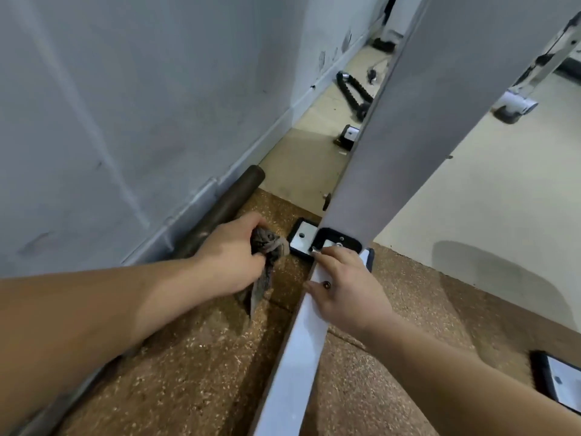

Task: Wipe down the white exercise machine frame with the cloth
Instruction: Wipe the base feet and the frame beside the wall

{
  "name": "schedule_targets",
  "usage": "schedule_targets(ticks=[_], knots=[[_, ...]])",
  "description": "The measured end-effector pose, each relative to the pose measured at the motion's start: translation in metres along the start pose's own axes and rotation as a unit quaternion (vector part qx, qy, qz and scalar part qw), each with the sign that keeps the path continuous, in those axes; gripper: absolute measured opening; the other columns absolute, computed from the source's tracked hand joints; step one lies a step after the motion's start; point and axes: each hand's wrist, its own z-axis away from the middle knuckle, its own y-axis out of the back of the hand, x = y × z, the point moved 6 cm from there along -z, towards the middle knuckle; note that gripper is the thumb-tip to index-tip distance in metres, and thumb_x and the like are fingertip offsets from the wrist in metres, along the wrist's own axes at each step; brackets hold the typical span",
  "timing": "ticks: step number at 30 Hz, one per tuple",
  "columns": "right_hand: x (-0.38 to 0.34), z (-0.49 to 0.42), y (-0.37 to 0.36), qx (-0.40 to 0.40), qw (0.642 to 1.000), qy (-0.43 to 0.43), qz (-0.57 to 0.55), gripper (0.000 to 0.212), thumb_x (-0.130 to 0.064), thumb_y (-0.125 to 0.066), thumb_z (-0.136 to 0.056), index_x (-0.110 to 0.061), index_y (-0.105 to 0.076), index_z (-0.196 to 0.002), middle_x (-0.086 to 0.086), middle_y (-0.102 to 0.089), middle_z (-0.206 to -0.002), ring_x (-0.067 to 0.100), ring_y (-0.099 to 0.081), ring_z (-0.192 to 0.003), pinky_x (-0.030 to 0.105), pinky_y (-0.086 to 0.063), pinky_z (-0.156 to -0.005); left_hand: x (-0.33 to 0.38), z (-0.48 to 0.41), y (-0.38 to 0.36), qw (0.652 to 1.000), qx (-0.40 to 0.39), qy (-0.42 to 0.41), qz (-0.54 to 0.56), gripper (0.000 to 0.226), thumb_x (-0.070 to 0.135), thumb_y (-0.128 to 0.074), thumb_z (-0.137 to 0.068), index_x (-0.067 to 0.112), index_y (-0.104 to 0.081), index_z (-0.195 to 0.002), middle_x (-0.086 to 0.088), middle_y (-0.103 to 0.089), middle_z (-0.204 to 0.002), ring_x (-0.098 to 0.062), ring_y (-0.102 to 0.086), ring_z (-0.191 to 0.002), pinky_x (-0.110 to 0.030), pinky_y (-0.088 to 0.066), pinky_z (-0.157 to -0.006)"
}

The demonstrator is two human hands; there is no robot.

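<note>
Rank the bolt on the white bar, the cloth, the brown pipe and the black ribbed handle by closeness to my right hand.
1. Bolt, against the right hand.
2. Cloth, in the left hand.
3. Brown pipe, along the wall.
4. Black ribbed handle, far ahead.

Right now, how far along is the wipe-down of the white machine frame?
Nothing shows as finished; no wiped patch stands out. In hand: the left hand grips the bunched cloth beside the foot plate, while the right hand rests on the low white beam. Left, likely: that beam and the upright post.
</note>
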Motion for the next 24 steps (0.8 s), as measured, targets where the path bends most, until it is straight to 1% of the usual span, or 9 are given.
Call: schedule_targets(ticks=[3,6,9,11,13,15,17,21,24], knots=[[0.006,-0.009,0.001,0.003,1.000,-0.004,0.018,0.070,-0.066,-0.061,-0.091,-0.026,-0.057,-0.147,-0.015,-0.051,-0.140,0.010,-0.044,-0.131,0.028,-0.044,-0.108,0.000,-0.046,-0.026,0.999,-0.016,-0.028,0.016,0.044,0.015,-0.071,-0.087,0.034,-0.058,-0.125,0.007,-0.057,-0.120,-0.013,-0.059,-0.108,-0.024,-0.049,-0.091],[0.009,-0.014,0.005,0.020,1.000,-0.019,0.015,0.079,-0.078,-0.056,-0.079,-0.026,-0.066,-0.139,-0.018,-0.057,-0.131,0.009,-0.049,-0.123,0.023,-0.043,-0.102,0.012,-0.091,-0.041,0.995,-0.007,-0.082,0.050,0.057,0.017,-0.071,-0.087,0.025,-0.052,-0.139,-0.004,-0.060,-0.132,-0.024,-0.059,-0.120,-0.035,-0.050,-0.103],[0.008,-0.013,0.002,0.072,0.997,-0.034,0.007,0.071,-0.073,-0.060,-0.076,-0.023,-0.076,-0.124,-0.016,-0.065,-0.119,0.011,-0.058,-0.115,0.020,-0.041,-0.095,0.019,-0.128,-0.056,0.992,-0.027,-0.119,0.015,0.057,0.013,-0.068,-0.092,0.024,-0.049,-0.144,-0.009,-0.052,-0.139,-0.030,-0.055,-0.125,-0.040,-0.047,-0.108],[0.008,-0.011,-0.002,0.095,0.994,-0.047,-0.008,0.062,-0.063,-0.071,-0.075,-0.020,-0.079,-0.119,-0.014,-0.067,-0.116,0.013,-0.060,-0.113,0.021,-0.042,-0.096,0.016,-0.135,-0.076,0.981,-0.085,-0.164,-0.059,0.053,0.018,-0.061,-0.097,0.020,-0.049,-0.149,-0.011,-0.044,-0.149,-0.033,-0.048,-0.133,-0.038,-0.042,-0.112],[0.009,-0.009,-0.005,0.111,0.991,-0.064,-0.030,0.058,-0.058,-0.075,-0.073,-0.020,-0.080,-0.117,-0.014,-0.068,-0.114,0.013,-0.061,-0.112,0.020,-0.041,-0.098,0.004,-0.129,-0.096,0.959,-0.127,-0.202,-0.153,0.057,0.029,-0.052,-0.102,0.021,-0.036,-0.157,-0.008,-0.027,-0.163,-0.032,-0.034,-0.143,-0.040,-0.035,-0.117],[0.009,-0.010,-0.007,0.135,0.988,-0.073,-0.028,0.054,-0.055,-0.077,-0.071,-0.019,-0.081,-0.112,-0.013,-0.068,-0.110,0.014,-0.063,-0.107,0.022,-0.043,-0.095,-0.010,-0.125,-0.105,0.938,-0.122,-0.225,-0.232,0.059,0.036,-0.043,-0.107,0.026,-0.023,-0.161,-0.002,-0.015,-0.168,-0.029,-0.023,-0.146,-0.043,-0.031,-0.118],[0.007,-0.009,-0.009,0.154,0.985,-0.072,-0.022,0.051,-0.054,-0.075,-0.073,-0.019,-0.082,-0.110,-0.012,-0.068,-0.108,0.014,-0.064,-0.104,0.023,-0.044,-0.093,-0.013,-0.132,-0.106,0.925,-0.099,-0.255,-0.265,0.056,0.040,-0.038,-0.108,0.030,-0.020,-0.161,0.001,-0.014,-0.169,-0.028,-0.021,-0.148,-0.045,-0.028,-0.119],[0.008,-0.011,-0.009,0.168,0.983,-0.073,-0.022,0.052,-0.058,-0.068,-0.074,-0.020,-0.082,-0.107,-0.013,-0.067,-0.107,0.016,-0.064,-0.102,0.023,-0.044,-0.091,-0.004,-0.163,-0.100,0.900,-0.100,-0.310,-0.291,0.051,0.039,-0.043,-0.108,0.031,-0.033,-0.157,0.003,-0.029,-0.164,-0.026,-0.028,-0.147,-0.043,-0.028,-0.120],[0.006,-0.010,-0.009,0.163,0.983,-0.083,-0.027,0.049,-0.053,-0.073,-0.071,-0.021,-0.082,-0.107,-0.015,-0.066,-0.107,0.015,-0.063,-0.102,0.022,-0.045,-0.089,-0.001,-0.158,-0.106,0.930,-0.048,-0.270,-0.245,0.050,0.028,-0.049,-0.105,0.029,-0.037,-0.154,0.002,-0.033,-0.160,-0.027,-0.031,-0.142,-0.044,-0.035,-0.114]])
